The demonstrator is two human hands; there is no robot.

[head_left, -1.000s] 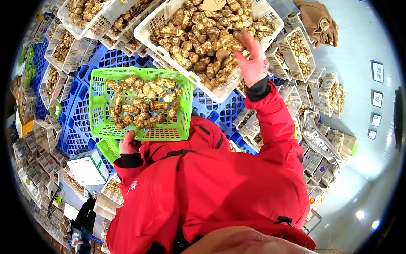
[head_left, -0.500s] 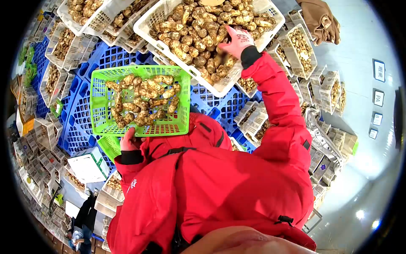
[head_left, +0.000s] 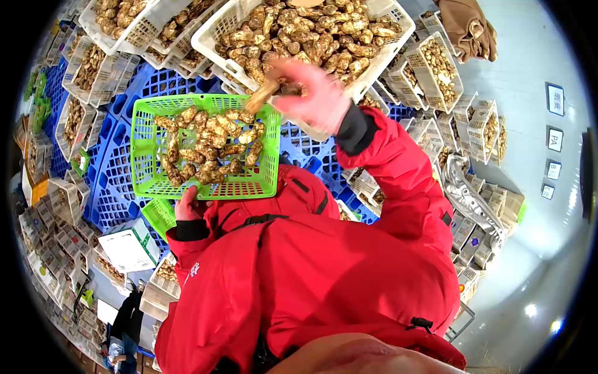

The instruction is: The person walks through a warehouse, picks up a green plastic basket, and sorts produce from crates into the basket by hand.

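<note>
My right hand (head_left: pixel 316 95), blurred by motion and in a pink glove, is closed on a long brown-and-white mushroom (head_left: pixel 262 95). It is between a large white crate (head_left: pixel 215 45) heaped with mushrooms and a green plastic basket (head_left: pixel 271 149). The mushroom's lower end reaches the basket's upper right corner. Several mushrooms (head_left: pixel 208 149) lie in rows inside the basket, which sits by my lap. At the near left edge of the basket, my left hand (head_left: pixel 187 204) grips the rim; some of its fingers are hidden underneath.
Blue slatted pallets (head_left: pixel 118 156) lie underneath. More mushroom crates (head_left: pixel 103 75) stand left and right. A second green basket (head_left: pixel 161 215) and a white box (head_left: pixel 131 245) are at the left. A brown glove (head_left: pixel 467 31) lies at upper right. Another person (head_left: pixel 126 324) shows at lower left.
My right hand has come out of the white crate with a mushroom and moved left and towards me, to the green basket's corner. My left hand stays on the basket.
</note>
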